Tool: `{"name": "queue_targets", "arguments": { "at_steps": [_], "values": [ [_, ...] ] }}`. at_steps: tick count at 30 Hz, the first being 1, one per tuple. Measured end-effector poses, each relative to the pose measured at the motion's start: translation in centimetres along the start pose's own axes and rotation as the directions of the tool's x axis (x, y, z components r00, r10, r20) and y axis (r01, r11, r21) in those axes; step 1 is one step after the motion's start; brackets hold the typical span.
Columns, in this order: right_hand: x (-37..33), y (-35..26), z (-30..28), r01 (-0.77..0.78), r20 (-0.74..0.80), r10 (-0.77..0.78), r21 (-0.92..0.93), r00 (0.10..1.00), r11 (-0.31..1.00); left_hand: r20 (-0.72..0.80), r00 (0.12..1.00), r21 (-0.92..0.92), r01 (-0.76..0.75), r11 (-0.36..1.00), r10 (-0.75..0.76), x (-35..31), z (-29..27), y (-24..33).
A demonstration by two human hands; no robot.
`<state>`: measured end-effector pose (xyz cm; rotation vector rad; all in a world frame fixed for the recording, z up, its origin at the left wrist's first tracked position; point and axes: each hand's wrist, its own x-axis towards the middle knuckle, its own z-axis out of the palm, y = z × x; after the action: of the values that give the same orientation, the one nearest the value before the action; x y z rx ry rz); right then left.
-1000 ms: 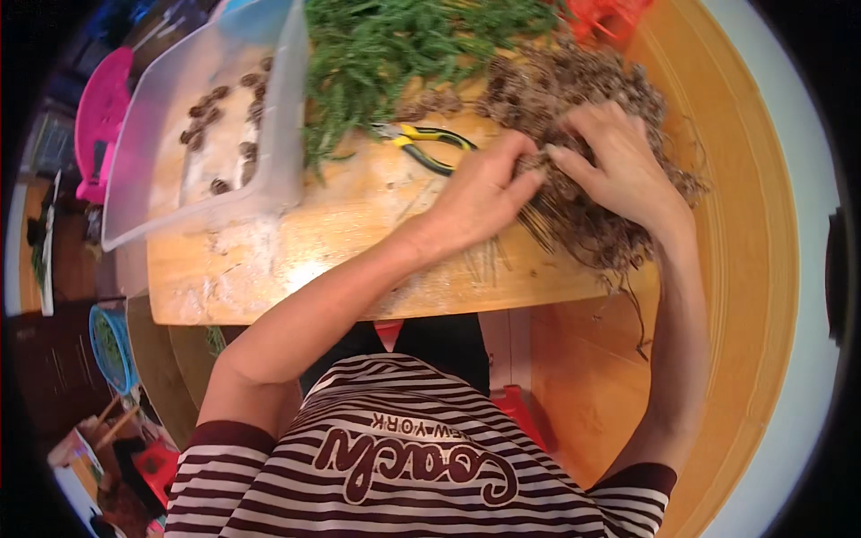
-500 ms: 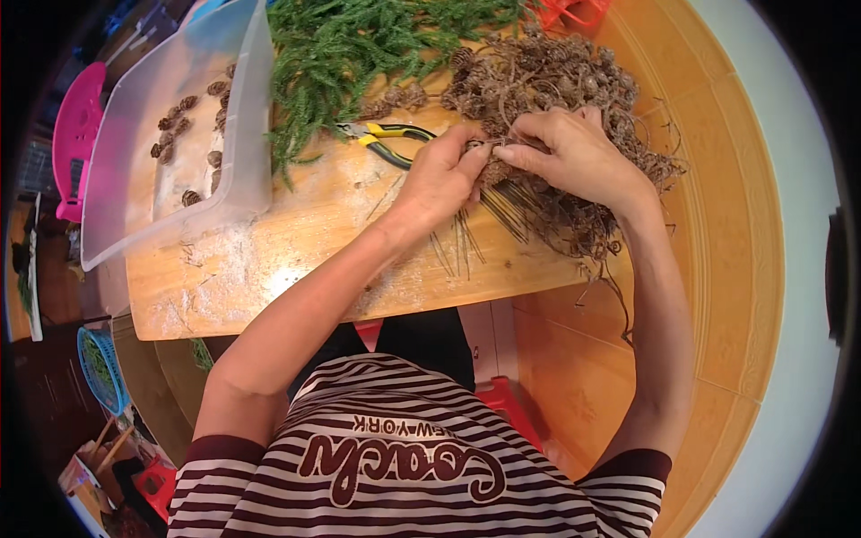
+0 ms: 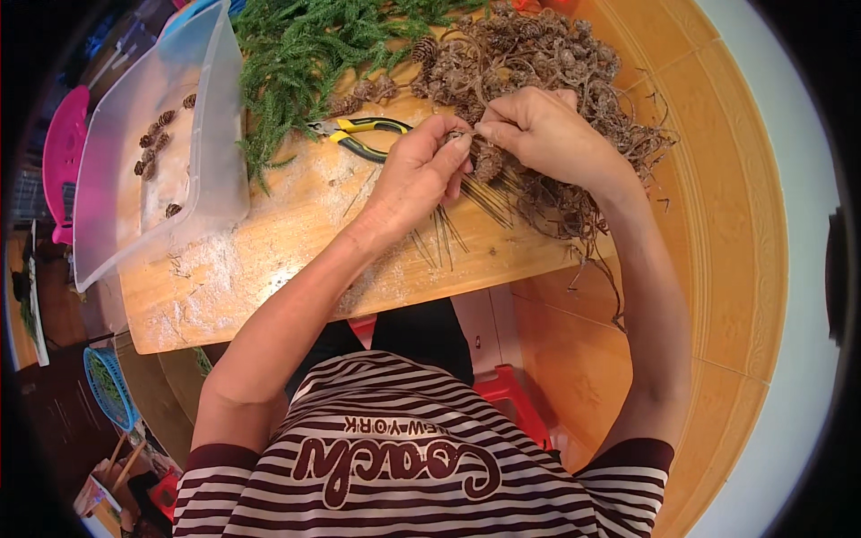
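Observation:
Above the table, my two hands meet at a small brown pine cone [image 3: 456, 136]. My left hand [image 3: 408, 175] pinches the cone between thumb and fingers. Close beside it, my right hand [image 3: 552, 134] has thumb and forefinger pressed together on a thin strand at the cone, too fine to tell whether wire or stem. Another pine cone [image 3: 488, 163] shows just below the fingertips. Several thin dark wires [image 3: 489, 199] lie fanned out under my hands. Yellow-and-black pliers [image 3: 359, 136] rest, handles apart, left of my left hand.
A tangled heap of pine cones on stems [image 3: 547, 63] fills the far right, trailing over the table edge. Green artificial sprigs [image 3: 305, 72] lie at the back. A translucent tub [image 3: 220, 143] with several pine cones stands left on the wooden table [image 3: 242, 278]. A red stool [image 3: 511, 390] is below.
The whole view has shifted slightly, so the table things appear farther left. My hands stay together at the cone, and the right fingers have drawn a little nearer to it.

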<state>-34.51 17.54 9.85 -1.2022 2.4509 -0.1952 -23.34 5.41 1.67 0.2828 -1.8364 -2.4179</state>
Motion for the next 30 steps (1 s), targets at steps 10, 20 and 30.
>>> {"name": "queue_targets", "arguments": {
  "at_steps": [10, 20, 30],
  "values": [
    [-0.4, 1.0, 1.8, 0.209, -0.265, -0.241, -0.141, 0.934, 0.968, -0.040, 0.996, -0.150, 0.072, 0.986, -0.079, 0.3, 0.9, 0.5],
    [-0.9, 2.1, 2.0, 0.328, -0.286, -0.352, -0.129, 0.891, 0.936, 0.158, 0.938, -0.130, 0.329, 0.935, -0.308, 0.7, -0.7, 1.5],
    [-0.6, 6.4, -1.6, 0.262, -0.193, -0.199, 0.406, 0.961, 0.875, 0.432, 0.837, -0.059, 0.399, 0.915, -0.336, -1.1, -2.4, 1.9]
  ]
}}
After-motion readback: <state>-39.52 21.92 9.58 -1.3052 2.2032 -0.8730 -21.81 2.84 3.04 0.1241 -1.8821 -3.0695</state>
